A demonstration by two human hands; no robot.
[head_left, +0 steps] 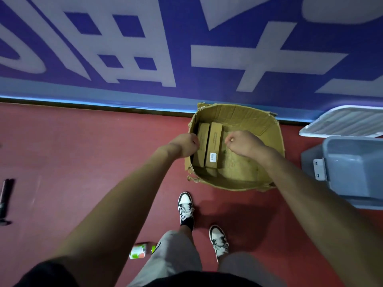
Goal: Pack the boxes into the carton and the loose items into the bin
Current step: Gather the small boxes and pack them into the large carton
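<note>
The packing is looking partly done. Two long brown cardboard boxes [214,141] are already lying side by side along the left of the torn, open-topped brown cardboard carton [238,116], which is sitting on the red floor [83,141] against the blue wall [186,48]; a smaller brown piece below them may be a third, but I cannot tell.

The left hand [186,145] is curling its fingers at the carton's left rim, beside the outer box (whether it is gripping wall, box or nothing is not showing). The right hand [242,142] is hovering over the carton's bare middle with fingers curled in and nothing visible in them.

The loose items are still waiting: a green-and-white packet [141,250] near the feet and a black stick-like object [5,201] far left, both well apart from the grey plastic bin [352,168] on the right, where nothing is showing inside.

The carton's right half is offering open room; its ragged rims could be snagging a box going in.
</note>
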